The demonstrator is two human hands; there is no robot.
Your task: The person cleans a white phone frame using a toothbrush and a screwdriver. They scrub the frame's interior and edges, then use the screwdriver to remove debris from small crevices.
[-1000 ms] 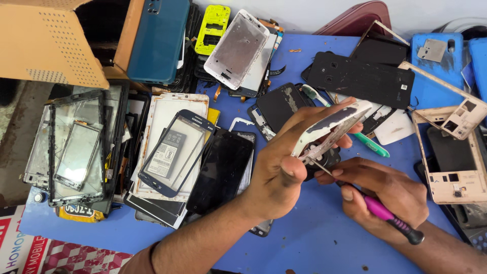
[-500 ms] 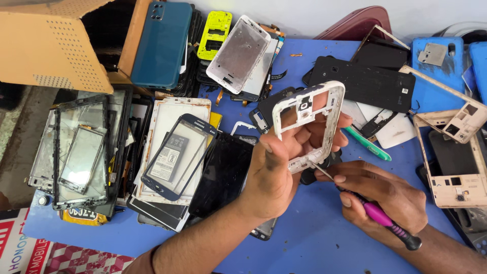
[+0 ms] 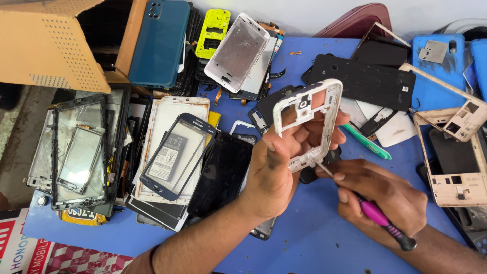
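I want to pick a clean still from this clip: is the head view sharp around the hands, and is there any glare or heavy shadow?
Head view: the white phone frame and both the left hand and right hand are sharp; lighting is even with only soft shadows on the blue table; mild reflections on the glass panels at left.

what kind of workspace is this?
Likely a phone repair bench: the left hand holds a white phone frame, the right hand works a pink-handled screwdriver on it, and loose touchscreen glass panels crowd the blue table.
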